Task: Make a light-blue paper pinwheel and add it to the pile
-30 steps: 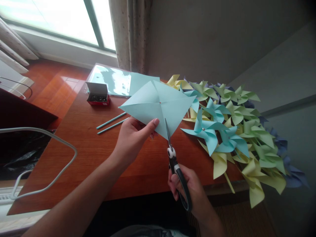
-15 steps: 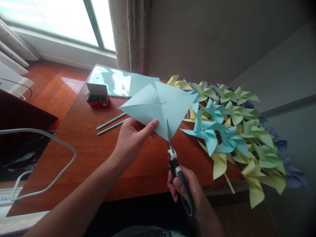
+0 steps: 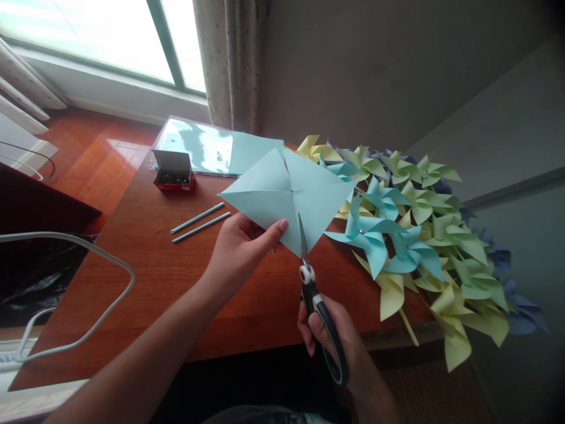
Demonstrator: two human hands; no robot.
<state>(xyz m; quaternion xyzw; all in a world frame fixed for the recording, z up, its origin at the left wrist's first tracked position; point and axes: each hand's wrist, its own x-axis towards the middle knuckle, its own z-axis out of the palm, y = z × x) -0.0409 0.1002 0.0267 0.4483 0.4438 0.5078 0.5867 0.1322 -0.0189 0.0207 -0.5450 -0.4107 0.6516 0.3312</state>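
The reddish-brown wooden table (image 3: 154, 271) fills the middle of the frame. Along its right edge sprawls a big heap of folded paper pinwheels (image 3: 419, 235) in blue, green and yellow. Up at centre frame, held above the table, is the light blue square paper sheet (image 3: 269, 194), creased corner to corner. The left hand (image 3: 241, 250) pinches its lower edge, thumb on top. Behind it, a flat stack of pale blue paper (image 3: 194, 144) lies near the window. At lower centre the right hand (image 3: 339, 341) is closed through the loops of the black-handled steel scissors (image 3: 314, 301). Blades nearly together, they point up into the sheet's bottom corner along a crease. At upper left, a small open red box (image 3: 173, 172) sits on the table. Just below it lie two thin pale blue sticks (image 3: 198, 221), side by side.
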